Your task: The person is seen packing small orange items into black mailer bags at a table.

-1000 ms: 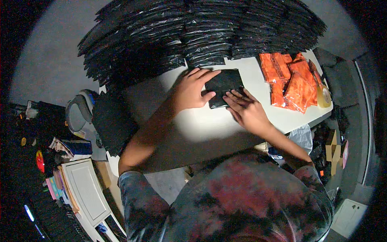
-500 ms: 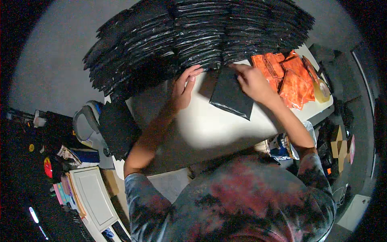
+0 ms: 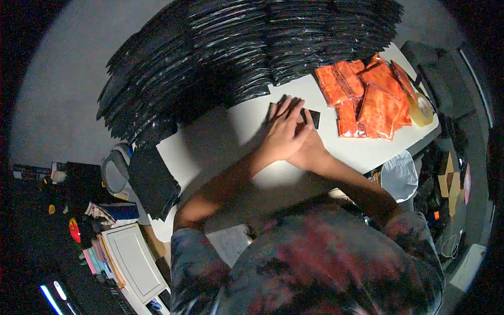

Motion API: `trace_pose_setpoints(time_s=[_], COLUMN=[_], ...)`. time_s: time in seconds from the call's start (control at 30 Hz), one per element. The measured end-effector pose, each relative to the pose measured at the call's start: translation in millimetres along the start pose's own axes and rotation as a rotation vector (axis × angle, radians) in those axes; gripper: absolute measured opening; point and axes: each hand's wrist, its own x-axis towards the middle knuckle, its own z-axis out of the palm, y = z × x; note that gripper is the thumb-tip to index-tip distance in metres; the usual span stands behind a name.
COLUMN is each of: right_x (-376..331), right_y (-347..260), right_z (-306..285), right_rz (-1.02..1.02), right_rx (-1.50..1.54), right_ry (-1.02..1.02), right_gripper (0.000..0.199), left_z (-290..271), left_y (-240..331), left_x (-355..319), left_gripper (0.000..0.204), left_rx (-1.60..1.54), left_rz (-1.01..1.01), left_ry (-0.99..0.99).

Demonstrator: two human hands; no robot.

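My left hand lies palm down over a small folded black plastic bag on the white table, its fingers stretched out. My right hand presses close against it from the right, the two hands overlapping. Part of the right hand's fingers is hidden by the left, but what shows looks extended and flat. Only the bag's dark edges stick out beyond the fingers. Beyond my hands rise long rows of stacked black plastic bags, filling the table's far side.
Orange items in clear wrappers lie in a pile to the right, beside a roll of yellowish tape. More black bags hang over the left edge. A white drawer cabinet stands at lower left, an open cardboard box at right.
The black bag that lay flat near my right hand is now folded small beneath both hands. My left hand moved right and nearer; my right moved left and nearer, so they overlap.
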Motion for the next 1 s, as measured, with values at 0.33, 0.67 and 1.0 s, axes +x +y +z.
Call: trace_pose_setpoints(time_s=[0.33, 0.67, 1.0], right_x=[2, -1, -12], right_y=[5, 1, 18], right_z=[-6, -22, -27], right_rz=[0.190, 0.215, 0.059], right_rx=[0.252, 0.054, 0.080], right_ry=[0.138, 0.020, 0.125], right_gripper=[0.089, 0.092, 0.096], left_z=[-8, -5, -9], left_y=[-9, -28, -47], left_x=[3, -14, -36], left_gripper=[0.071, 0.080, 0.067], left_rx=[-0.255, 0.350, 0.589], left_rz=[-0.164, -0.104, 0.133], left_ry=[0.046, -0.101, -0.009])
